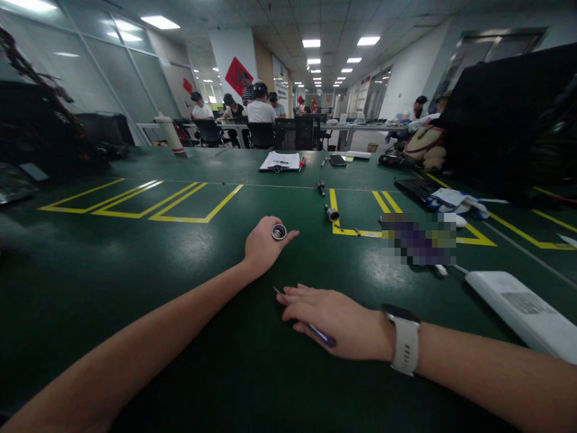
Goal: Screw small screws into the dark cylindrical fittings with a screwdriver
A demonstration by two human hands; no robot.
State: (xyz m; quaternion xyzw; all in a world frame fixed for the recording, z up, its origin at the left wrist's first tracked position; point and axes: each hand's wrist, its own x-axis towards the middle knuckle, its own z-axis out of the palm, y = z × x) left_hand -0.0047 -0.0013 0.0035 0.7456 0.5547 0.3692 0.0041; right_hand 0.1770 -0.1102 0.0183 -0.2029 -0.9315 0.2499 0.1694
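My left hand (262,243) grasps the round silver metal part (279,232) above the green table (202,258); my right hand (336,319) holds the slim purple-handled screwdriver (322,335).

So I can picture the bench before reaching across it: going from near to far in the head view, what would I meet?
Right hand with a purple-handled tool → left hand with a round metal part → small dark metal piece → clipboard → seated people.
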